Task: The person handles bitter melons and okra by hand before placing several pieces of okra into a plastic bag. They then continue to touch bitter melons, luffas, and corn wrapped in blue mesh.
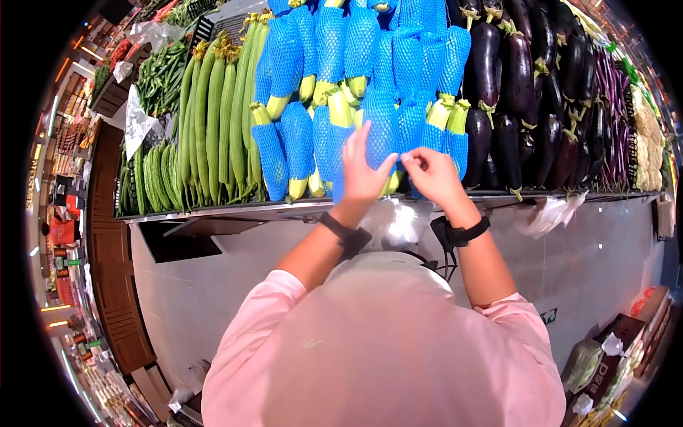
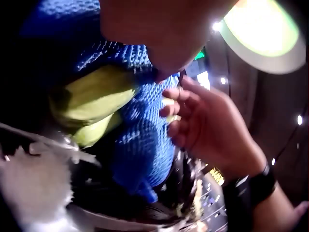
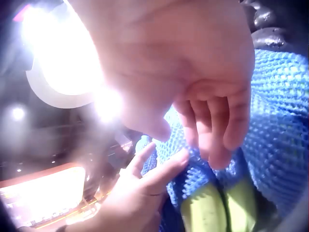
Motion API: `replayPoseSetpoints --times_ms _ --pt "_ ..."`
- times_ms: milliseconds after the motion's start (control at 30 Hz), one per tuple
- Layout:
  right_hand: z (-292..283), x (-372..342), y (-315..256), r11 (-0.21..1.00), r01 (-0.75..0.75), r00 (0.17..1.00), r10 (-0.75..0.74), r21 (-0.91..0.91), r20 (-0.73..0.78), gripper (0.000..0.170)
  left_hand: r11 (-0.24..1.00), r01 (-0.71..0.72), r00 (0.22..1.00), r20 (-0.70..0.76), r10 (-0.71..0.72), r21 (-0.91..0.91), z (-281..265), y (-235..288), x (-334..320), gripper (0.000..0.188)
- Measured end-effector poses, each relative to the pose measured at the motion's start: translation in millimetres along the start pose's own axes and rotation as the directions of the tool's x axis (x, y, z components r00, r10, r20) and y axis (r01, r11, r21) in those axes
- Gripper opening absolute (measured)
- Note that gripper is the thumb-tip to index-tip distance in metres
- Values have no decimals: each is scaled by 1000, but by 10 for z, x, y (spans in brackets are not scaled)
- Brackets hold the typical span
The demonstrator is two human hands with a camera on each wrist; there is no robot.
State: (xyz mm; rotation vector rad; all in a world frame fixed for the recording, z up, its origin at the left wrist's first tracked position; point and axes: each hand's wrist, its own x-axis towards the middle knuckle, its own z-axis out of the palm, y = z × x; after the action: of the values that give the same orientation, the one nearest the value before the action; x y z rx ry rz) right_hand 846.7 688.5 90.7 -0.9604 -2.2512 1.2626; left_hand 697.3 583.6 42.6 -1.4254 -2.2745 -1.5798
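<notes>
Pale green squashes in blue mesh sleeves (image 1: 380, 121) lie in rows on the display in front of me. My left hand (image 1: 366, 171) is over the front row, thumb spread from its raised fingers. In the right wrist view, this left hand (image 3: 140, 186) reaches toward the mesh with fingers extended. Close beside it, my right hand (image 1: 434, 174) has its fingers loosely bent, its tips near the left thumb. The right wrist view shows the right hand's fingers (image 3: 219, 154) hanging over the mesh, above two bare squash ends (image 3: 207, 208).
Long ridged green gourds (image 1: 206, 121) lie left of the squashes, and dark eggplants (image 1: 487, 67) to their right. The metal shelf edge (image 1: 277, 211) runs just below the hands. A crumpled clear plastic bag (image 1: 555, 213) hangs at its right.
</notes>
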Motion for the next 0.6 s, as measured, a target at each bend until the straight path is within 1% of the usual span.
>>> replayPoseSetpoints --times_ms 33,67,133,167,233,267,300,333,367,400,433,467,500,533,600 --pt "40 28 -22 997 23 1000 -24 68 13 30 998 -44 998 -37 45 39 53 30 -17 89" --pt "103 50 3 995 42 998 -45 87 34 34 998 -44 998 -32 46 43 70 24 -21 89" --pt "193 106 -16 995 99 994 -100 33 33 39 998 -31 999 -24 33 47 44 63 -32 88" --pt "213 115 -34 997 70 996 -71 23 45 39 999 -25 1000 -8 25 27 10 68 -34 81" --pt "247 159 -106 1000 24 997 -24 -2 75 41 999 -52 997 56 52 -2 -90 17 -38 80" --pt "293 184 -90 1000 22 999 -22 -4 38 42 998 -66 994 85 67 -15 -175 -26 -30 79" --pt "340 199 -84 1000 19 1000 -19 -5 2 42 990 -128 984 135 119 56 -323 -31 -41 73" --pt "374 211 -83 1000 15 999 -15 -7 -35 43 978 -148 985 106 134 148 -403 -74 -92 72" --pt "374 207 -81 998 -30 1000 30 -56 5 51 957 -168 985 80 153 238 -463 -138 -138 72" --pt "391 185 -132 992 -16 1000 13 -128 -24 54 928 -185 983 56 176 324 -500 -214 -174 71" --pt "418 145 -175 979 -5 999 -5 -201 -50 56 957 -113 993 10 114 267 -496 -304 -221 72" --pt "451 114 -220 961 5 997 -25 -276 -70 59 969 -83 996 -7 87 234 -495 -377 -269 73" --pt "486 114 -275 951 -8 997 -15 -310 -71 74 978 -54 998 -25 60 199 -493 -430 -294 74" --pt "540 107 -293 938 -2 995 -33 -347 -94 77 986 -27 999 -41 34 162 -478 -483 -304 75" --pt "648 93 -298 906 7 988 -70 -423 -134 84 990 -25 998 -59 34 141 -438 -557 -287 76"
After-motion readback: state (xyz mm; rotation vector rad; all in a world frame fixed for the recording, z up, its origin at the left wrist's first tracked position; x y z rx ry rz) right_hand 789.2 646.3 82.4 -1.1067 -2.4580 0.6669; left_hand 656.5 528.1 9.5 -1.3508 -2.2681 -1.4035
